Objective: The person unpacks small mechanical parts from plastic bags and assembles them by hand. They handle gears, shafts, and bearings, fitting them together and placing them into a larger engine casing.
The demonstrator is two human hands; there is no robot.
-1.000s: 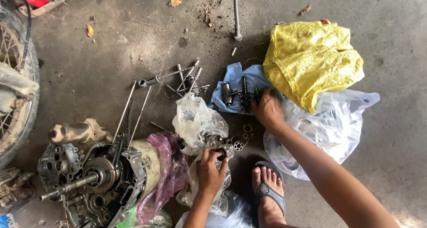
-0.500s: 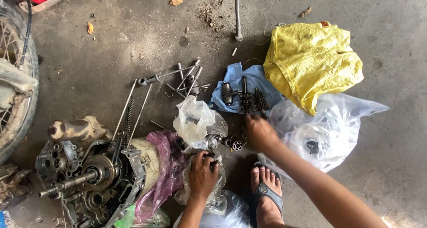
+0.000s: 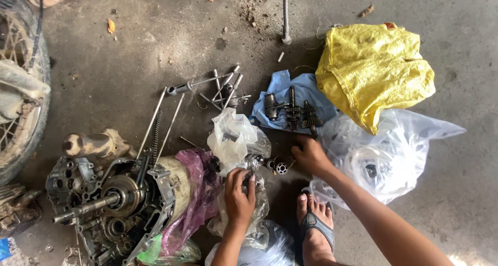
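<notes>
sorting engine parts | left hand [image 3: 239, 189] grasping clear bag [image 3: 236, 141] | right hand [image 3: 309, 155] fingers curled beside small gear [image 3: 280, 167], grip unclear | next: careful pinch

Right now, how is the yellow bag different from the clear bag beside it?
The yellow bag is opaque and woven-looking; the clear plastic bag is see-through and thin. The yellow bag lies farther from the person; the clear plastic bag lies against the right hand and forearm. Both lie crumpled on the concrete floor.

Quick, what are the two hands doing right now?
Left hand: closed on the clear plastic bag.
Right hand: on the floor by a small gear; grip cannot be told.
</notes>
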